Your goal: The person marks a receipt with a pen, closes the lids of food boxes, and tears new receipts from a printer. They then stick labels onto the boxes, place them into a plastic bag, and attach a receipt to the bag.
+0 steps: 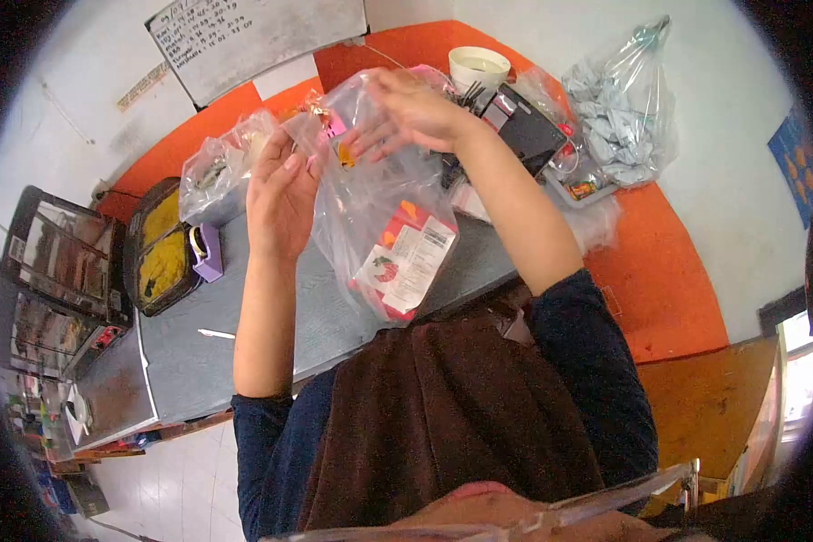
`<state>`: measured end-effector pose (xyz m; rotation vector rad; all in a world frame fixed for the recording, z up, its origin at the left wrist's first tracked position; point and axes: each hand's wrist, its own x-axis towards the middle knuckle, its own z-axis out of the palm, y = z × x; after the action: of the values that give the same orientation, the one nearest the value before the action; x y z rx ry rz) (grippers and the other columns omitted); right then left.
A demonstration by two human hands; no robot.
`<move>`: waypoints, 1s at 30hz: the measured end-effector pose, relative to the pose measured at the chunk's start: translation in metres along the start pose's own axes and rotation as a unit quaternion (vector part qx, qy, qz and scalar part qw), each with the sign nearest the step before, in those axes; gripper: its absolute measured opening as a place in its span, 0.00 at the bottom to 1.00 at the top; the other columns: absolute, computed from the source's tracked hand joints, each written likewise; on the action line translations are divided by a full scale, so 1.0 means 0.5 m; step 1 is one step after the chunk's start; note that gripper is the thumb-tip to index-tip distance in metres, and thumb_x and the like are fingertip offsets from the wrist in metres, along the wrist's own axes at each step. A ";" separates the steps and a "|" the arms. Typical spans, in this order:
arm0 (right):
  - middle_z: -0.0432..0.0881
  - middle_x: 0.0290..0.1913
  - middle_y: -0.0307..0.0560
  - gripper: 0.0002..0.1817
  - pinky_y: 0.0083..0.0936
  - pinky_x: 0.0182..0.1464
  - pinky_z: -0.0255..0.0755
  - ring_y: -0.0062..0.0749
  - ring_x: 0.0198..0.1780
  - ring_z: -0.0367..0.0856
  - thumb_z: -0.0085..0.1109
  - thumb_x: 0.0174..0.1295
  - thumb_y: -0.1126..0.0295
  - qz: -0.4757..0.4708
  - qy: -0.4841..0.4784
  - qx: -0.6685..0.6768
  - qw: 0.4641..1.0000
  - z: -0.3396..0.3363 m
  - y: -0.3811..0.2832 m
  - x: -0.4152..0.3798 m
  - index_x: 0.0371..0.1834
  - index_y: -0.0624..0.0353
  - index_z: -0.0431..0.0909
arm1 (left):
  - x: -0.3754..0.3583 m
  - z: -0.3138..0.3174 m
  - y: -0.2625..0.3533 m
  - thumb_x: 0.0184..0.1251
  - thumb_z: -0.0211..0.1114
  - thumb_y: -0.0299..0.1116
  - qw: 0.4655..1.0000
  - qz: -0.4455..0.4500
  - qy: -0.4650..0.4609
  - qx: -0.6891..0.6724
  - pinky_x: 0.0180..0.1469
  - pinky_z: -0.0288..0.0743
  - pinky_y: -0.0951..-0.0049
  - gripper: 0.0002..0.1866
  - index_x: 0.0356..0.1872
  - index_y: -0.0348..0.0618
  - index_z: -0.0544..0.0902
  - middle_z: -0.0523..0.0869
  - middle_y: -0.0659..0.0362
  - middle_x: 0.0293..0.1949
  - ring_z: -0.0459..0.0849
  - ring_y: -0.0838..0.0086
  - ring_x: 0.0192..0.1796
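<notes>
A clear plastic bag hangs in front of me above the counter. Inside it is a red box with a white printed label and a strawberry picture, tilted. My left hand is closed on the bag's upper left edge, with film between thumb and fingers. On the other side of the bag's top, my right hand has its fingers stretched out and apart, touching the film. Thin plastic runs between both hands. Exactly how the right fingertips meet the film is hard to make out.
A grey counter carries a yellow-topped tray, a purple tape dispenser and a white pen. At the back are a white tub, a dark tablet-like device and a stuffed plastic bag. A glass display case stands left.
</notes>
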<state>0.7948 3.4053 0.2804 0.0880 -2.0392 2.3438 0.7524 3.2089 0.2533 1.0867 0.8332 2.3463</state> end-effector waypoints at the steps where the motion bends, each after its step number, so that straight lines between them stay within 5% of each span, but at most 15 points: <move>1: 0.76 0.47 0.50 0.20 0.31 0.40 0.72 0.37 0.48 0.76 0.47 0.63 0.57 0.038 -0.051 -0.011 0.998 0.008 0.002 0.009 0.52 0.56 0.59 | 0.009 -0.017 -0.007 0.57 0.55 0.27 1.000 -0.003 -0.001 0.001 0.64 0.56 0.65 0.26 0.57 0.27 0.61 0.66 0.49 0.57 0.63 0.64 0.63; 4: 0.75 0.48 0.53 0.27 0.32 0.43 0.71 0.40 0.48 0.76 0.58 0.55 0.57 -0.025 -0.132 -0.282 0.950 0.062 0.034 0.046 0.52 0.58 0.59 | 0.020 -0.048 -0.004 0.58 0.55 0.26 1.000 -0.006 0.015 0.018 0.62 0.57 0.67 0.24 0.56 0.30 0.64 0.70 0.51 0.54 0.66 0.66 0.60; 5: 0.75 0.48 0.53 0.27 0.32 0.43 0.71 0.40 0.48 0.76 0.58 0.55 0.57 -0.028 -0.128 -0.280 0.951 0.072 0.040 0.056 0.52 0.58 0.59 | 0.019 -0.047 0.006 0.59 0.55 0.30 0.984 -0.020 0.035 0.171 0.62 0.58 0.64 0.25 0.56 0.31 0.63 0.68 0.51 0.57 0.65 0.65 0.61; 7: 0.74 0.47 0.52 0.32 0.30 0.46 0.69 0.37 0.48 0.75 0.65 0.48 0.59 -0.194 0.029 -0.423 0.885 0.082 0.050 0.078 0.52 0.60 0.60 | 0.013 -0.070 0.033 0.60 0.56 0.33 0.945 -0.029 0.048 0.324 0.61 0.59 0.61 0.26 0.57 0.31 0.63 0.66 0.51 0.59 0.63 0.63 0.62; 9: 0.74 0.46 0.49 0.28 0.26 0.48 0.68 0.33 0.48 0.74 0.62 0.50 0.65 -0.225 0.062 -0.421 0.876 0.063 0.076 0.121 0.51 0.61 0.61 | -0.013 -0.139 0.045 0.52 0.67 0.35 0.817 -0.090 0.086 0.564 0.60 0.58 0.71 0.33 0.57 0.32 0.63 0.69 0.50 0.56 0.66 0.68 0.59; 11: 0.74 0.46 0.47 0.25 0.26 0.49 0.67 0.30 0.49 0.72 0.61 0.51 0.69 -0.213 0.054 -0.211 0.953 0.045 0.101 0.166 0.52 0.60 0.63 | -0.065 -0.209 -0.020 0.41 0.73 0.41 0.775 -0.019 0.090 0.625 0.61 0.56 0.67 0.45 0.60 0.33 0.59 0.65 0.49 0.59 0.63 0.63 0.62; 13: 0.74 0.46 0.47 0.24 0.26 0.49 0.67 0.29 0.49 0.72 0.61 0.51 0.71 -0.232 0.052 -0.192 0.952 0.054 0.148 0.224 0.51 0.60 0.63 | -0.110 -0.252 -0.136 0.32 0.77 0.44 0.818 0.005 -0.018 0.575 0.62 0.53 0.62 0.52 0.61 0.34 0.57 0.62 0.48 0.61 0.60 0.57 0.63; 16: 0.75 0.45 0.47 0.24 0.27 0.50 0.67 0.30 0.49 0.72 0.61 0.52 0.68 -0.284 -0.040 -0.130 0.949 0.130 0.163 0.176 0.51 0.60 0.64 | -0.094 -0.191 -0.234 0.43 0.73 0.36 0.768 0.035 -0.070 0.636 0.51 0.68 0.69 0.35 0.54 0.39 0.65 0.71 0.55 0.51 0.71 0.68 0.51; 17: 0.73 0.48 0.49 0.26 0.30 0.53 0.66 0.36 0.51 0.72 0.57 0.56 0.58 -0.198 -0.092 -0.183 0.959 0.160 0.151 0.096 0.53 0.60 0.64 | -0.090 -0.210 -0.273 0.48 0.69 0.38 0.789 -0.100 -0.034 0.605 0.54 0.64 0.64 0.32 0.54 0.39 0.66 0.72 0.51 0.51 0.70 0.63 0.53; 18: 0.70 0.51 0.55 0.29 0.34 0.57 0.62 0.43 0.54 0.68 0.53 0.56 0.54 -0.279 -0.118 -0.272 0.913 0.179 0.208 0.065 0.52 0.65 0.63 | -0.089 -0.224 -0.299 0.53 0.66 0.40 0.794 -0.232 0.001 0.562 0.58 0.59 0.59 0.28 0.53 0.40 0.68 0.73 0.46 0.51 0.68 0.59 0.56; 20: 0.66 0.54 0.61 0.31 0.39 0.61 0.55 0.51 0.57 0.64 0.52 0.56 0.52 -0.315 -0.151 -0.506 0.789 0.204 0.281 -0.034 0.49 0.73 0.64 | -0.086 -0.242 -0.320 0.54 0.64 0.40 0.829 -0.228 0.018 0.511 0.56 0.60 0.59 0.26 0.52 0.40 0.68 0.74 0.47 0.49 0.70 0.59 0.54; 25: 0.74 0.44 0.53 0.16 0.38 0.55 0.64 0.44 0.50 0.71 0.60 0.50 0.65 -0.439 0.088 -0.468 0.762 0.099 0.327 -0.209 0.39 0.63 0.74 | -0.085 -0.289 -0.331 0.61 0.57 0.40 0.942 -0.189 0.146 0.236 0.47 0.67 0.59 0.17 0.47 0.41 0.72 0.79 0.51 0.38 0.76 0.61 0.44; 27: 0.74 0.44 0.51 0.17 0.37 0.54 0.65 0.43 0.50 0.72 0.61 0.49 0.67 -0.436 0.192 -0.443 0.759 0.030 0.375 -0.216 0.41 0.62 0.73 | -0.066 -0.162 -0.272 0.61 0.57 0.39 0.931 -0.182 0.189 0.253 0.38 0.69 0.62 0.14 0.41 0.40 0.75 0.79 0.56 0.31 0.77 0.65 0.35; 29: 0.69 0.52 0.52 0.26 0.37 0.58 0.62 0.42 0.56 0.68 0.63 0.50 0.64 -0.368 0.290 -0.297 0.832 -0.023 0.395 -0.184 0.51 0.61 0.67 | -0.048 -0.178 -0.262 0.62 0.55 0.39 0.712 -0.149 0.085 0.681 0.40 0.68 0.64 0.12 0.37 0.40 0.77 0.79 0.55 0.32 0.76 0.64 0.37; 30: 0.65 0.58 0.53 0.33 0.38 0.60 0.59 0.42 0.60 0.64 0.64 0.49 0.61 -0.318 0.333 -0.182 0.869 -0.043 0.395 -0.161 0.58 0.61 0.62 | -0.054 -0.198 -0.269 0.63 0.53 0.39 0.758 -0.073 0.075 0.644 0.41 0.67 0.62 0.12 0.35 0.41 0.78 0.79 0.54 0.32 0.76 0.60 0.38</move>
<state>0.8626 3.4000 0.0771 -0.0515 -1.6918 1.3184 0.7072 3.2574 0.0977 1.1274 2.6505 1.5005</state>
